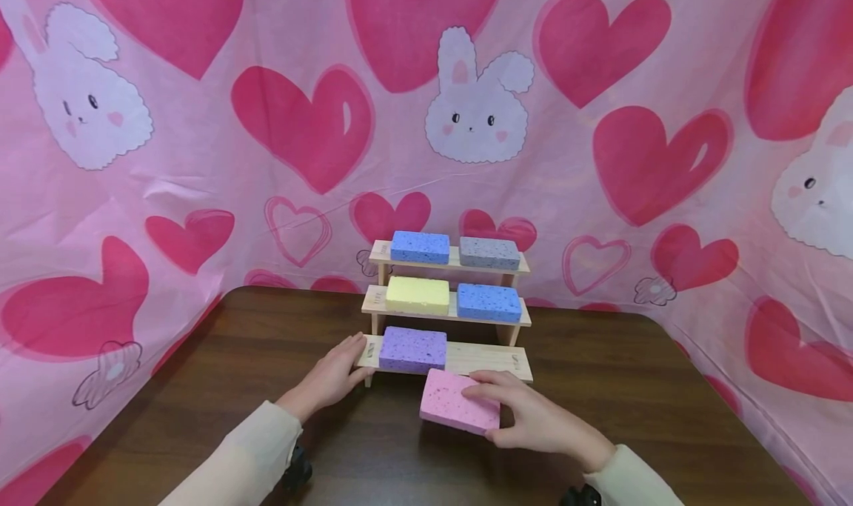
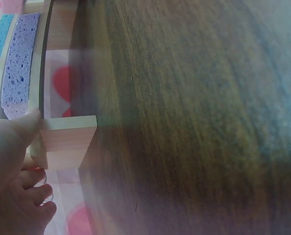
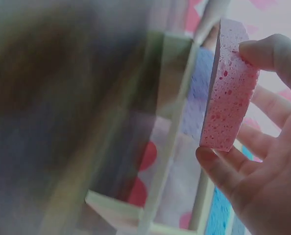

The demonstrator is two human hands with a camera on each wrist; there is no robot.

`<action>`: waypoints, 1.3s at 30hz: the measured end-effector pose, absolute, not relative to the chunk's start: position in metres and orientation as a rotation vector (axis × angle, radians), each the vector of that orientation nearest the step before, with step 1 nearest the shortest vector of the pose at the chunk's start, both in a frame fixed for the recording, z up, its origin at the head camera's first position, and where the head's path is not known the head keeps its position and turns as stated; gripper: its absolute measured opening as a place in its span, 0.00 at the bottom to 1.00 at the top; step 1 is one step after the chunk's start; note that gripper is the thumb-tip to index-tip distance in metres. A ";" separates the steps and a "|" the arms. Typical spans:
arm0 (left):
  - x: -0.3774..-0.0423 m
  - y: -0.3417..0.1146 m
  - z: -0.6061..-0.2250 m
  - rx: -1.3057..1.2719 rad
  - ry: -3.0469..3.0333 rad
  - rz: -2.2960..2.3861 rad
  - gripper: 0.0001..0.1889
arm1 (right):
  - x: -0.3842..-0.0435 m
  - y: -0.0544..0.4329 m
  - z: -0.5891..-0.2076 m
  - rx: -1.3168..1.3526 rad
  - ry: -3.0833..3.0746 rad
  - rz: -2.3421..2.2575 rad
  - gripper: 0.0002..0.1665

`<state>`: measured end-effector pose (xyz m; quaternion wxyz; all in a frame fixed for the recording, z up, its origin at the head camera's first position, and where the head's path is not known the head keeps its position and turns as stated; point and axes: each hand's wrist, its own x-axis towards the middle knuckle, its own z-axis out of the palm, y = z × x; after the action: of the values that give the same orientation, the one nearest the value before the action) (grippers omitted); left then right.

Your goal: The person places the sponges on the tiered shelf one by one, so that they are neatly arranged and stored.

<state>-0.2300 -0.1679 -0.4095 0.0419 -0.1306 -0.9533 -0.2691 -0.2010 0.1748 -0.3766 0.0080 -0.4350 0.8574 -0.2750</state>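
A pink sponge (image 1: 460, 401) is held by my right hand (image 1: 533, 417), in front of the lowest step of a three-tier wooden rack (image 1: 486, 358). In the right wrist view the thumb and fingers pinch the pink sponge (image 3: 230, 93) by its edges. My left hand (image 1: 333, 373) grips the left end of the bottom step, with the thumb (image 2: 25, 128) along its front edge in the left wrist view. A purple sponge (image 1: 413, 349) lies on the left half of that step; the right half is bare wood.
On the middle step sit a yellow sponge (image 1: 417, 295) and a blue sponge (image 1: 489, 302). The top step carries another blue sponge (image 1: 420, 247) and a grey sponge (image 1: 489, 253). The rack stands on a dark wooden table (image 1: 626, 387), before a pink heart-and-rabbit cloth (image 1: 413, 172).
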 end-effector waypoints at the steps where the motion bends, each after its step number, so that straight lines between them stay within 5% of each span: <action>1: -0.230 -0.168 -0.410 -0.402 -2.916 -0.824 0.33 | -0.203 0.177 -0.375 -1.349 2.683 -0.872 0.31; 39: -0.230 -0.168 -0.410 -0.427 -2.906 -0.804 0.33 | -0.260 0.217 -0.383 -1.027 2.654 -0.997 0.36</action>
<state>-0.2304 -0.1678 -0.4098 0.0480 -0.1400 -0.9532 -0.2637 -0.2603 0.2170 -0.3828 0.0630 -0.3397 0.8785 -0.3299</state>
